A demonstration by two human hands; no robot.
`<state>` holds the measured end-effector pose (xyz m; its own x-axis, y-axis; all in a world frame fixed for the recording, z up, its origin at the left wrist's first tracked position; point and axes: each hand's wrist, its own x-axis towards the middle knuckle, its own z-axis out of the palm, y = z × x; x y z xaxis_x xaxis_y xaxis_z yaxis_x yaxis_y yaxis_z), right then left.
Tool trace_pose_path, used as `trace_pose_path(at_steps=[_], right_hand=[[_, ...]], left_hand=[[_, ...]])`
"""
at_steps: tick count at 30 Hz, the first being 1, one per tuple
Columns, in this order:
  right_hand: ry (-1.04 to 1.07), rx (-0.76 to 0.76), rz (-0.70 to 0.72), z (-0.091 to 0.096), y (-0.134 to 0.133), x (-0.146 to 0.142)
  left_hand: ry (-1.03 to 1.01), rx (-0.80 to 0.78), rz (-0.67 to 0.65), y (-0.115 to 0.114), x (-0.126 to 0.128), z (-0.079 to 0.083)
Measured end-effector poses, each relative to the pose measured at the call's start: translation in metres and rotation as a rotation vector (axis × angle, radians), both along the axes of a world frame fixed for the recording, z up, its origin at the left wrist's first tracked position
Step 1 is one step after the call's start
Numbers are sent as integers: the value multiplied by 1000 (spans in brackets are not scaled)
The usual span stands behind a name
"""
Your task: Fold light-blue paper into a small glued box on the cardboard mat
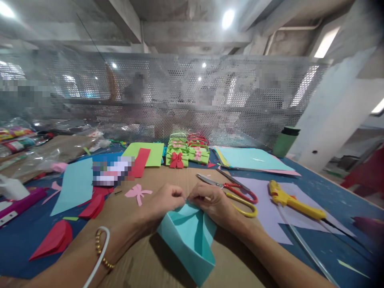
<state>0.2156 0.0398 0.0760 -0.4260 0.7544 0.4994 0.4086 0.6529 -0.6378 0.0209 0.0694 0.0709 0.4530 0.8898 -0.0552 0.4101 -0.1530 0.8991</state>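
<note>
A turquoise folded paper box (189, 244) sits tilted above the cardboard sheet, its open top facing up. My left hand (169, 202) pinches the far edge of the box with curled fingers. Close beside it, my right hand (211, 202) grips the same edge, fingertips nearly meeting the left ones. The pinched paper itself is mostly hidden by the fingers. Just past my right hand lie red-handled scissors (243, 190) and yellow-handled scissors (240, 202). A pink paper bow (138, 193) rests on the cardboard near my left hand.
Small green paper bags with bows (177, 156) stand at the back. A yellow glue gun (295, 202) lies on lilac paper at right, its cord trailing. Red folded paper (54, 240) and a turquoise sheet (75, 184) lie left. A perforated metal screen (186, 92) closes off the far side.
</note>
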Motion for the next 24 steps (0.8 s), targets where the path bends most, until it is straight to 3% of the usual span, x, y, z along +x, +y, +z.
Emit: trace_pose_path(at_steps=[12,24], right_hand=[[-80,-13,-8,6,-6,-1],[-68,-23,-17,4,-4,1]], left_hand=[[-3,-24,-6,1,-1,2],[-35,61,-31,-2,0,1]])
